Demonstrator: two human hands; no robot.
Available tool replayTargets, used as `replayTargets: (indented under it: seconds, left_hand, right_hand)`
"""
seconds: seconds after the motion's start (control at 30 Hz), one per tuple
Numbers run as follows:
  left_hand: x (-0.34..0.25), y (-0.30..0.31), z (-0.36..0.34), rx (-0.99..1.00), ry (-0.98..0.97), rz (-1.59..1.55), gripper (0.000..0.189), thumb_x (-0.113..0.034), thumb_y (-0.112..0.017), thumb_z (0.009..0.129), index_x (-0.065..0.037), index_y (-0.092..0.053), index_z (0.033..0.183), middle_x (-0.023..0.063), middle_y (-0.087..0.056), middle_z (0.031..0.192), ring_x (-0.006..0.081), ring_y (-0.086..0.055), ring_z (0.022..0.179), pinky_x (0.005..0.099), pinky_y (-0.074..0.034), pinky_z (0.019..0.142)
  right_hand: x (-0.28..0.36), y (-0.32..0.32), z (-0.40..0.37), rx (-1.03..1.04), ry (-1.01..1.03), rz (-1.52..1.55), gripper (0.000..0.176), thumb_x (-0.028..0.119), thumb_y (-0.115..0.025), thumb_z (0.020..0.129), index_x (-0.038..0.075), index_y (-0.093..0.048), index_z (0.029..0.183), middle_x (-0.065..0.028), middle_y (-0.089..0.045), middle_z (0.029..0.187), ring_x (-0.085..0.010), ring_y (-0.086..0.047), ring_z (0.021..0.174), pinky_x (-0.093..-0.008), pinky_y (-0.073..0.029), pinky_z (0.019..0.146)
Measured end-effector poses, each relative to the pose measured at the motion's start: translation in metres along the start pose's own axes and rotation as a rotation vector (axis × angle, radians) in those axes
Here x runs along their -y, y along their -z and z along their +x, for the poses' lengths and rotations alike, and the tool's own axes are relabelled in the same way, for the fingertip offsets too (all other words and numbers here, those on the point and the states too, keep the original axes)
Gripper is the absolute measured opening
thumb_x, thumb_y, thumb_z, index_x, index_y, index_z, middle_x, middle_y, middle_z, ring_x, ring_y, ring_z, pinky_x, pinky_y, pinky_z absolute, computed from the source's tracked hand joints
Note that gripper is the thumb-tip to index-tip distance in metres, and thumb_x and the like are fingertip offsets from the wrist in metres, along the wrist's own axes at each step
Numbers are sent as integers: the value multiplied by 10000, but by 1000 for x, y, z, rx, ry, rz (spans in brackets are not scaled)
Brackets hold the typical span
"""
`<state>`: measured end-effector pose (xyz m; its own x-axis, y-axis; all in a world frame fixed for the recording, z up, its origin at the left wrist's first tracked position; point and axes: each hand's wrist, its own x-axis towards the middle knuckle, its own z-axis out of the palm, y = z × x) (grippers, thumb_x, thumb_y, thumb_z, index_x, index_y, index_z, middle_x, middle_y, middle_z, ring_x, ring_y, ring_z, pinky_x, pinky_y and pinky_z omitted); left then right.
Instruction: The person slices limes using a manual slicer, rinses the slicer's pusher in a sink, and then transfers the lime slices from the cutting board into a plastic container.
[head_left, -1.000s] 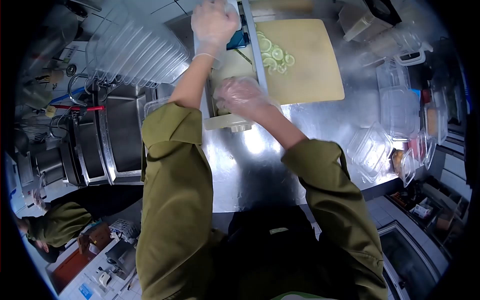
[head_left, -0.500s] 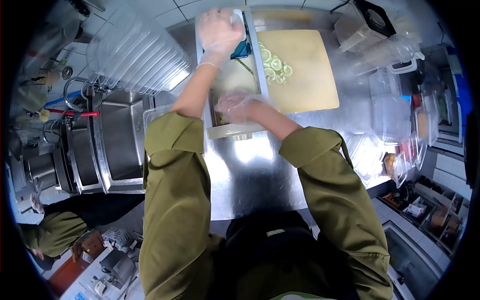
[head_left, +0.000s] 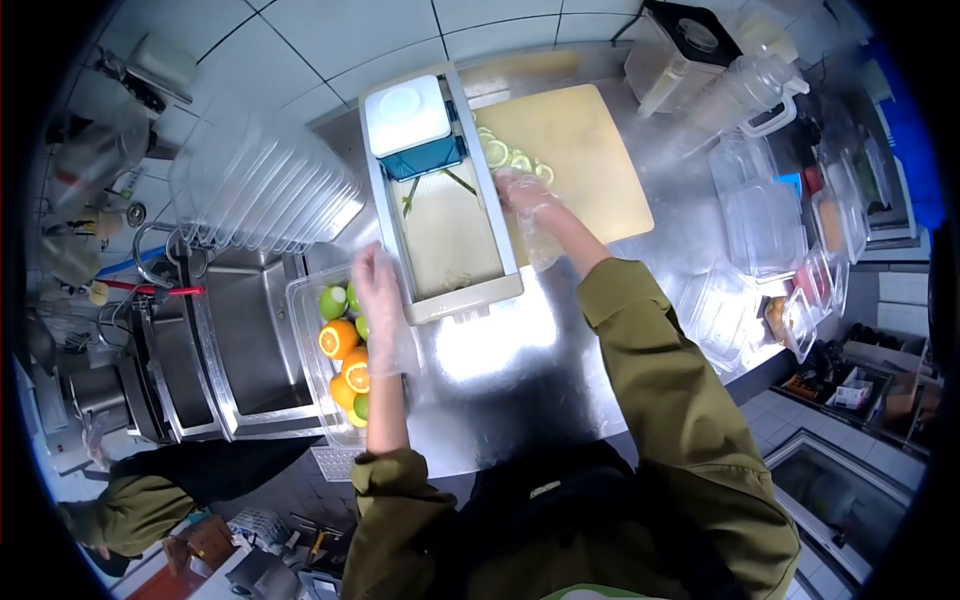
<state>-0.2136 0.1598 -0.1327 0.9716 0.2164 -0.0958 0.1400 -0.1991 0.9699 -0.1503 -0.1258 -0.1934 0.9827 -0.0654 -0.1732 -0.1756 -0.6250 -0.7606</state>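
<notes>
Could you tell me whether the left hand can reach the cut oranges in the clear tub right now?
Probably yes: the left hand is right at the open tub, beside the cut oranges, with no lid or object between them.

Surface: steel counter [head_left: 500, 350]
Landmark: cutting board [head_left: 600, 190], flat, toward the wall
Against the board's left edge: long slicer [head_left: 445, 230]
Further left: tub of cut citrus [head_left: 335, 345]
Right of the board: clear containers [head_left: 760, 215], pitcher [head_left: 745, 90]
</notes>
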Motion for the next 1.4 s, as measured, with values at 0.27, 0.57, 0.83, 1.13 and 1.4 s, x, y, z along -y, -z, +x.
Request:
replayTargets:
  seconds: [0.27,0.57,0.83,1.13,1.4]
  left_hand:
    - [-11,-13,-17,109,158,373,568,-429,-581,836,42,-562,1152,287,-633,996,413,-615,956,430,-460,831]
    - [-13,-69,-53,63,49,324,474,-289,-538,855,35,-521,1200,257,-646,939,433,-624,876,455,-482,791]
    - [-41,-148,-72,221,87,398,469,-308,-540,844,14,-508,1184,242,-636,977,419,-620,903,491,-485,807]
    - [-57,-188,-82,332,41,275,449,-380,-532,844,18,-569,1048,221,-629,968,402,-623,879,483,-485,814]
    - [-164,10,35,-599,-964,822,451,-246,-702,727,-53,-579,1115,159,-600,1060,327,-559,1005,430,-461,832]
  right_hand:
    - [58,1,-55,-60,-138,251,548,403,-646,796,-19,-575,1139,-184,-654,983,-274,-629,914,-373,-481,807]
    - [28,29,-60,-245,-109,0,455,300,-605,773,51,-586,1153,-211,-649,952,-367,-623,910,-419,-483,802]
    - [2,112,-84,-280,-263,-103,440,329,-606,801,24,-599,1119,-208,-648,925,-309,-614,886,-404,-466,810]
    - [-96,156,-62,-195,-241,-222,562,374,-570,831,43,-509,1280,-266,-633,1025,-384,-596,1009,-393,-445,893]
    - [-78,158,-65,-209,-250,-231,644,373,-554,826,-27,-445,1318,-282,-547,1209,-389,-518,1154,-404,-400,971]
